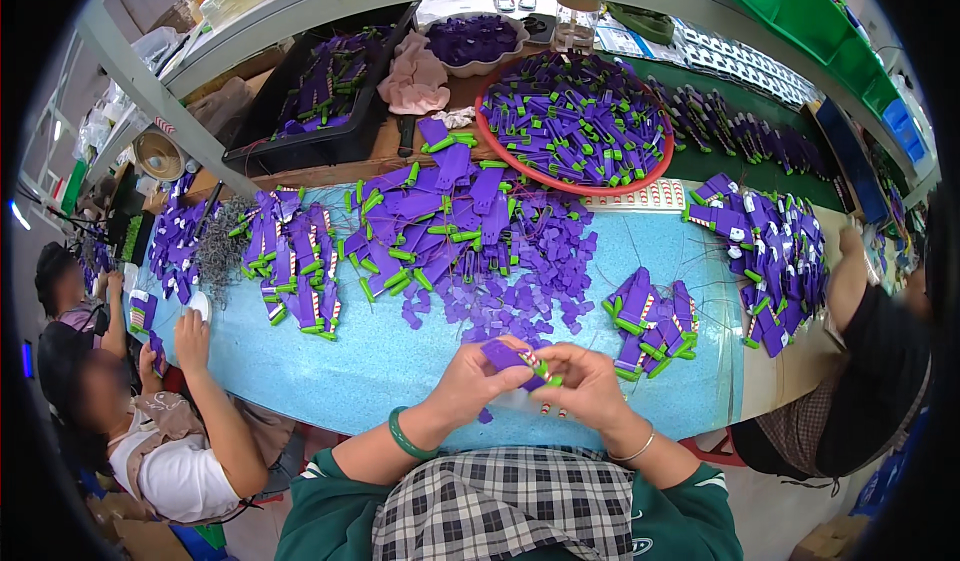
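Observation:
Near the front edge of the blue table, my left hand pinches one end of a flat purple and green plastic piece. A red-and-white striped strip shows on it. My right hand has its fingers closed on the green end of this same piece. Beyond my hands lie many small purple squares, loosely scattered. Behind them rises a heap of long purple and green pieces, with thin wires among them. To the right of my hands sits a smaller stack of striped purple and green pieces.
A round red basket full of purple and green pieces stands at the back. Left of it are a black bin and a scalloped bowl. Piles flank both sides. Co-workers sit at left and right. A metal shelf post rises at left.

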A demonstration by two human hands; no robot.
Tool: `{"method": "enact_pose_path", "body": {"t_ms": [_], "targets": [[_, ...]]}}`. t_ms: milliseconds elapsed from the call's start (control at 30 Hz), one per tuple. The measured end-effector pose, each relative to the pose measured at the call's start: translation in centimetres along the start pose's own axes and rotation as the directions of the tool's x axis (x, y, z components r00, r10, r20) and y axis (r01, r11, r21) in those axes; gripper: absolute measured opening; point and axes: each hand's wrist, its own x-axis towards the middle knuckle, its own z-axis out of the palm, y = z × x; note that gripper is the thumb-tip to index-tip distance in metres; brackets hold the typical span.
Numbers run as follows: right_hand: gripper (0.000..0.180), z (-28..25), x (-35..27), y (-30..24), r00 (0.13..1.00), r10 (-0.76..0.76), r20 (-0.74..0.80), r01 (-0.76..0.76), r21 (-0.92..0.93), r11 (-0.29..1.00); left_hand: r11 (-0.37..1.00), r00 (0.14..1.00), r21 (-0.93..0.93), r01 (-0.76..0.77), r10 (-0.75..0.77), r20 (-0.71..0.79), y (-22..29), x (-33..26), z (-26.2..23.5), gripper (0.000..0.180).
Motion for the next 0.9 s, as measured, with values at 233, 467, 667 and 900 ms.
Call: {"method": "enact_pose_path", "body": {"t_ms": [233,467,667,900], "targets": [[0.026,-0.1,1.1,-4.6,0.919,-0.125,0.375,0.309,-0.484,0.819,0.791,0.923,0.487,-0.37,0.254,0.289,1.8,-1.8,0.0,0.013],[0.009,-2.4,3.5,-6.1,0.858,-0.162,0.487,0.493,-0.87,-0.006,0.821,0.963,0.51,-0.257,0.171,0.21,4.0,-2.2,-2.2,0.008],[0.006,-4.2,5.4,-5.5,0.875,-0.105,0.472,0.42,-0.849,-0.32,0.891,0.84,0.065,-0.449,0.446,-0.31,6.1,-2.5,-3.4,0.014],[0.009,-4.6,5.0,-4.9,0.919,-0.229,0.322,0.356,-0.926,0.127,0.903,0.83,0.207,-0.377,0.428,-0.358,2.5,-1.4,-4.0,0.019]]}}
